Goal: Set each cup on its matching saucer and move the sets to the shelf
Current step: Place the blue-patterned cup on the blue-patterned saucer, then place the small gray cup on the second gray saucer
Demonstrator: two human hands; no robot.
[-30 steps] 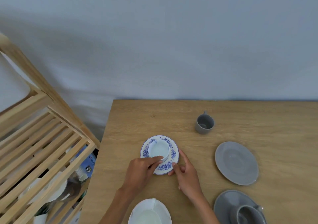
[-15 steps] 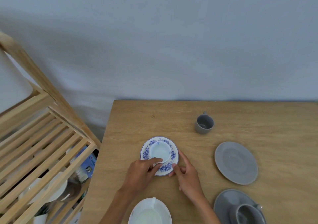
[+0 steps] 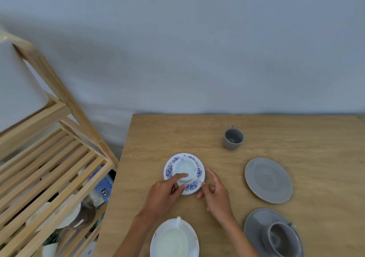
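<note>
A white cup with blue flowers [image 3: 185, 168] stands on its blue-flowered saucer [image 3: 169, 170] near the table's left middle. My left hand [image 3: 165, 194] pinches the saucer's near rim, its forefinger lying over the cup's rim. My right hand [image 3: 216, 192] holds the saucer's right near edge with thumb and fingers. A small grey cup [image 3: 232, 138] stands alone farther back. An empty grey saucer [image 3: 268, 180] lies to the right. A grey cup [image 3: 281, 237] sits on a grey saucer [image 3: 254, 224] at the near right. A white cup [image 3: 171, 241] rests on a white saucer [image 3: 192, 237] at the near edge.
A slatted wooden shelf [image 3: 51, 169] stands left of the wooden table [image 3: 296, 138], with a white plate [image 3: 65, 218] and other items on a lower level. A grey wall runs behind.
Both hands stay at the flowered saucer; the fingers have closed a little tighter on its rim. The set has hardly shifted.
</note>
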